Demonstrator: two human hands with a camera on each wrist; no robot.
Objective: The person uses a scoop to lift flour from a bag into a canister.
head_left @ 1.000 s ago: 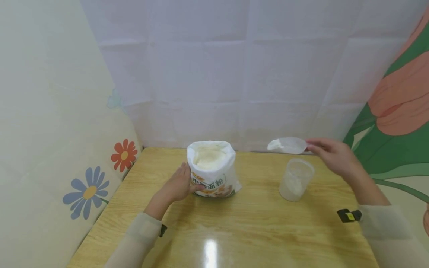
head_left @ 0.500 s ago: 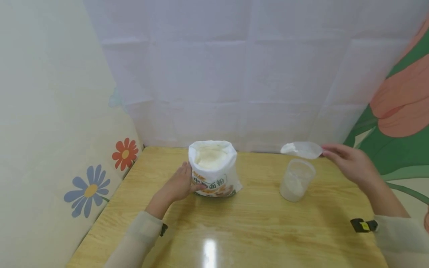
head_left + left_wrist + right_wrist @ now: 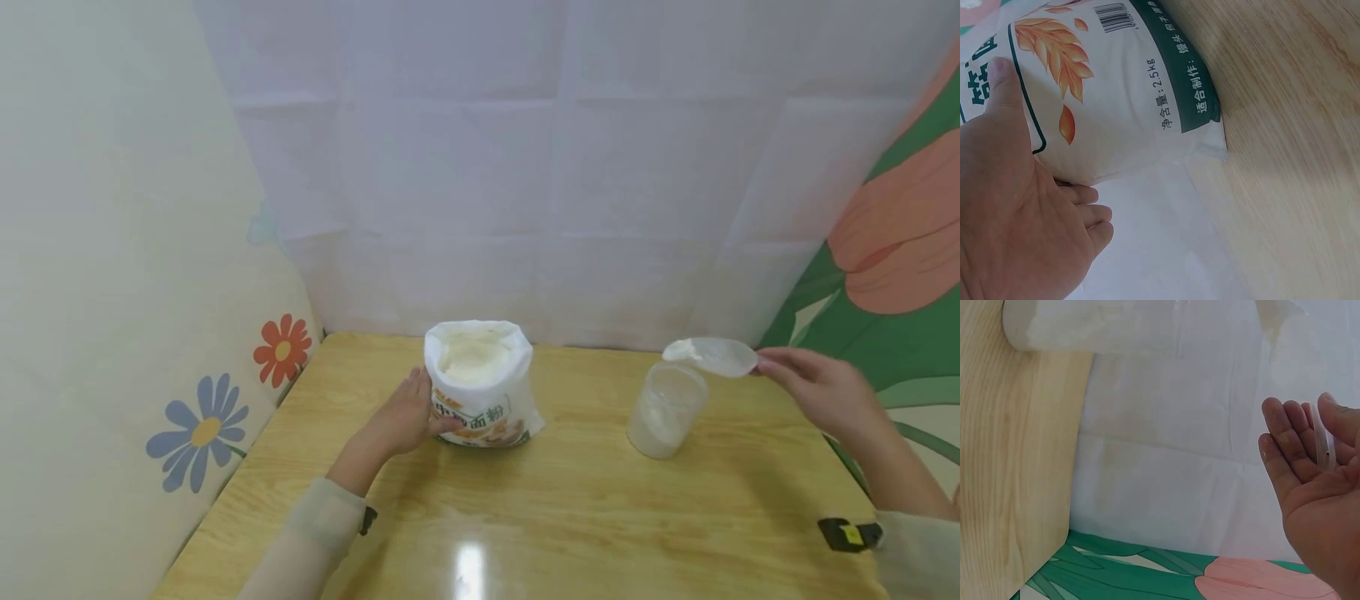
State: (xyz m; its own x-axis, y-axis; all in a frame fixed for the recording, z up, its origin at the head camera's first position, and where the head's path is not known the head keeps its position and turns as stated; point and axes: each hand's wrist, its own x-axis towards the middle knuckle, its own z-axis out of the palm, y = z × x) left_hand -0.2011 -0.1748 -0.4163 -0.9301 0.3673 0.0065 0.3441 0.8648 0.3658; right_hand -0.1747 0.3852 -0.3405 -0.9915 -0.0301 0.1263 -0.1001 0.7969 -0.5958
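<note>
A white flour bag stands upright on the table, its top open and pale flour visible inside. My left hand rests against the bag's left side, thumb on its printed front; the left wrist view has the other fingers beside the bag. At the right, my right hand pinches the handle of a clear scoop, with white flour at its tip. The scoop's tip is over the mouth of a clear plastic cup, which holds some flour. Part of the handle shows between thumb and fingers.
The wooden table meets a hanging white cloth at its back edge. A flower-patterned wall covering lies along the left, and another with leaves and a pink tulip rises at the right.
My right hand has moved right and nearer to me with the scoop, and the scoop's tip is now lower, over the cup's mouth. The left hand stays on the bag.
</note>
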